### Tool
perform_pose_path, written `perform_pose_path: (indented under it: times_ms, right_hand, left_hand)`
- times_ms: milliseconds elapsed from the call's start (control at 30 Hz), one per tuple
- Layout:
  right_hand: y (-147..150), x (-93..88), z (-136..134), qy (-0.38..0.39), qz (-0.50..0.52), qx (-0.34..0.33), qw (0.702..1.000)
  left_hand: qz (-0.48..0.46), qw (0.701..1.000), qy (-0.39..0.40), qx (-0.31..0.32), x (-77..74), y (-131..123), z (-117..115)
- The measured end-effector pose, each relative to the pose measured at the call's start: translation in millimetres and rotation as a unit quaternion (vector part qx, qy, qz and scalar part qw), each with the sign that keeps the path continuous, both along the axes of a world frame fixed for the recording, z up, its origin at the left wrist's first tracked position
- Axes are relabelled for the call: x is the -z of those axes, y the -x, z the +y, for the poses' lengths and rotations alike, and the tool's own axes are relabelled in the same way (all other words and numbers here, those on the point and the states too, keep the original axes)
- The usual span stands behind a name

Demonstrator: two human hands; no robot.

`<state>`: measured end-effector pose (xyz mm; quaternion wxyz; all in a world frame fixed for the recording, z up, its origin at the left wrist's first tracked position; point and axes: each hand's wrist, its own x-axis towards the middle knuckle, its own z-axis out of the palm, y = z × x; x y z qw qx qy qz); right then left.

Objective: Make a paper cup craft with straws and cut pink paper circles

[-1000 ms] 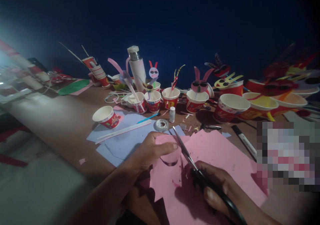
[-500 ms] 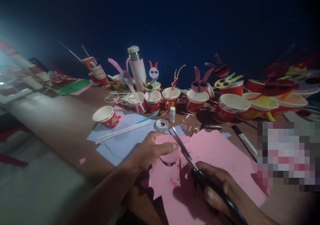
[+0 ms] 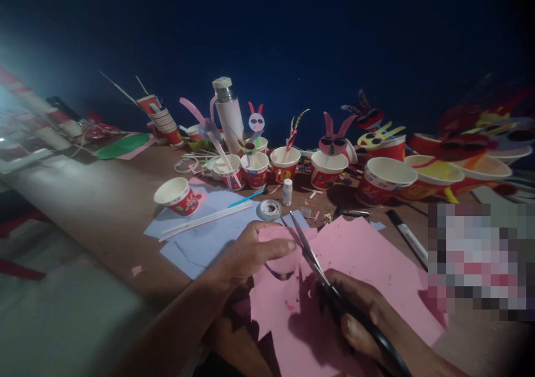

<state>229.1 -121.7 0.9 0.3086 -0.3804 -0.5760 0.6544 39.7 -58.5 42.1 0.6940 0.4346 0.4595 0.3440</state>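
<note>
My left hand [image 3: 254, 251] pinches a small piece of pink paper [image 3: 281, 262] between thumb and fingers, and a curved gap shows along its lower edge. Black-handled scissors [image 3: 311, 257] are gripped in my right hand [image 3: 363, 310], their blades slightly apart at the edge of that piece. Part of the lower blade is hidden by the paper. Beneath both hands lies a larger pink sheet [image 3: 376, 260] with jagged edges and small scraps on it. A roll of tape [image 3: 270, 209] and a small white-capped bottle [image 3: 287, 192] stand just beyond the blades.
Paper cups [image 3: 330, 170] with paper animal figures line the back of the table. To the left are a lone cup [image 3: 178, 197], blue paper [image 3: 188, 254] and white straws [image 3: 209, 220]. A thermos [image 3: 229, 115] stands behind; a marker [image 3: 407, 238] lies right.
The scissor blades are spread slightly wider at the tips than before. My left hand keeps its hold on the pink paper piece, and the rest looks nearly the same.
</note>
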Motion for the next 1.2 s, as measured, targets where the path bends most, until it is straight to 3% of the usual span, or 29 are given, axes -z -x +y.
perform_pose_path:
  times_ms: [133,367,1200]
  right_hand:
    - [0.5,0.5,0.5,-0.022,-0.013,0.015,1.0]
    - [1.2,-3.1,1.8,-0.027,-0.013,0.023,0.999]
    - [2.7,1.2,-1.3,0.005,-0.005,0.037,0.999]
  left_hand:
    - [-0.001,1.0,0.013,0.021,2.7,1.1,0.5]
    - [0.002,0.998,0.052,-0.02,-0.7,-5.7,-0.7]
    - [-0.014,0.999,0.046,0.008,1.7,-3.4,2.6]
